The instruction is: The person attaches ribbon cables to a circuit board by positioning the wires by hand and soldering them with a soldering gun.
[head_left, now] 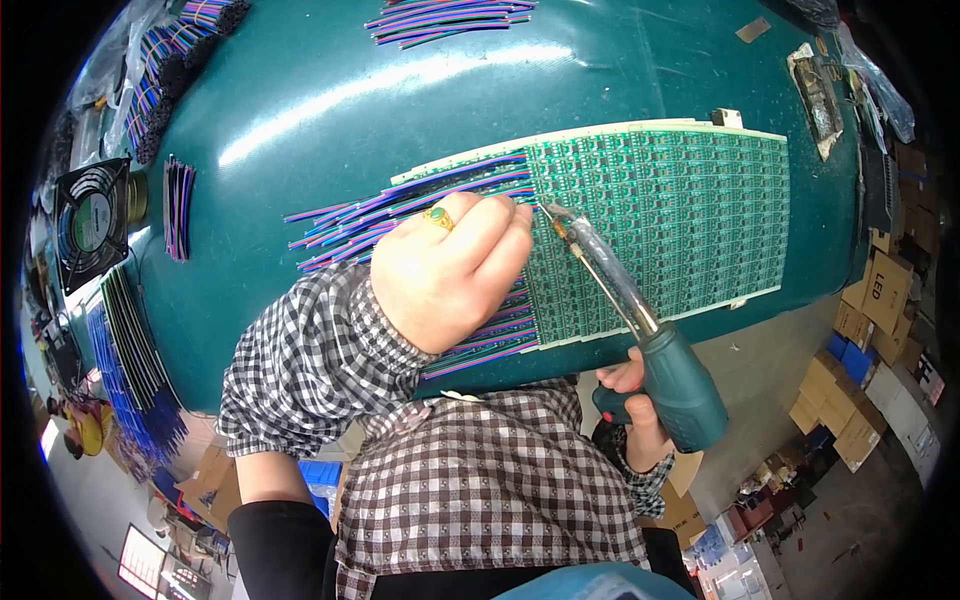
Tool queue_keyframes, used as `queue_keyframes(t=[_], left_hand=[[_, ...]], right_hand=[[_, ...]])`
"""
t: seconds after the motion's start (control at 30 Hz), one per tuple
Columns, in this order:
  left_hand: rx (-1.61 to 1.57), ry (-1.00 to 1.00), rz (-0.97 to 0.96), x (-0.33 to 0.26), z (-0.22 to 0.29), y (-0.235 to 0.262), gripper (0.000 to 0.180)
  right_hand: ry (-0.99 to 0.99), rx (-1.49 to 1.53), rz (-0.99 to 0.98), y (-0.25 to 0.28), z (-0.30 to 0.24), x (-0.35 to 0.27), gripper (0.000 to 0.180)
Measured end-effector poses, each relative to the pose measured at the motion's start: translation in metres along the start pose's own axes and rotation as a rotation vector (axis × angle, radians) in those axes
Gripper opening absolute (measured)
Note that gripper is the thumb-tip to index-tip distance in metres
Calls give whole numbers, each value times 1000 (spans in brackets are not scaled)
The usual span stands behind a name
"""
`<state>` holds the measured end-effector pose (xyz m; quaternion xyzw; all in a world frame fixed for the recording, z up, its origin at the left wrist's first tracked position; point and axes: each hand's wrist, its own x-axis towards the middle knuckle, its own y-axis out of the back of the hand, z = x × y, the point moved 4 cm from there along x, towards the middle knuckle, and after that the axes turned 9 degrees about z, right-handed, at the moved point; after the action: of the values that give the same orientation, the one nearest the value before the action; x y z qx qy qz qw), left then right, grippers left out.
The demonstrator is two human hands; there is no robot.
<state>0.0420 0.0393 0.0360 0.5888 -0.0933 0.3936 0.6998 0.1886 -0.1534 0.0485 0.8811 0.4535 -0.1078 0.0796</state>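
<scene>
A large panel of green circuit boards [660,220] lies on the green work surface. Multicoloured wire strips [350,225] run along its left edge, their far ends fanned out to the left. My left hand [455,265], with a ring on one finger, rests closed over these wires. Its fingertips are pinched at the panel's edge; what they hold is hidden beneath the hand. In my right hand [638,405] is a green-handled soldering gun [685,385], gripped from below by the handle. Its tip touches or nearly touches the boards right beside my left fingertips.
Bundled wires lie at the back [450,20], with another short bundle [178,210] at left. A black fan [92,222] stands near the left edge, beside hanging wire strips [135,370]. A worn metal-like strip [815,100] lies at right. Cardboard boxes [880,300] sit beyond.
</scene>
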Motion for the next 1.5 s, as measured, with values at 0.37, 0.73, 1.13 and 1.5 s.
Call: queue_keyframes(t=[0.37, 0.73, 1.13, 1.5], left_hand=[[13, 5, 3, 0, 0, -1, 19], [13, 15, -12, 2, 1, 0, 18], [7, 3, -14, 3, 1, 0, 18], [1, 10, -29, 3, 1, 0, 21]], right_hand=[[0, -5, 4, 0, 0, 0, 57], [-38, -9, 0, -1, 1, 0, 60], [4, 4, 23, 0, 0, -1, 58], [-17, -44, 41, -2, -6, 1, 59]])
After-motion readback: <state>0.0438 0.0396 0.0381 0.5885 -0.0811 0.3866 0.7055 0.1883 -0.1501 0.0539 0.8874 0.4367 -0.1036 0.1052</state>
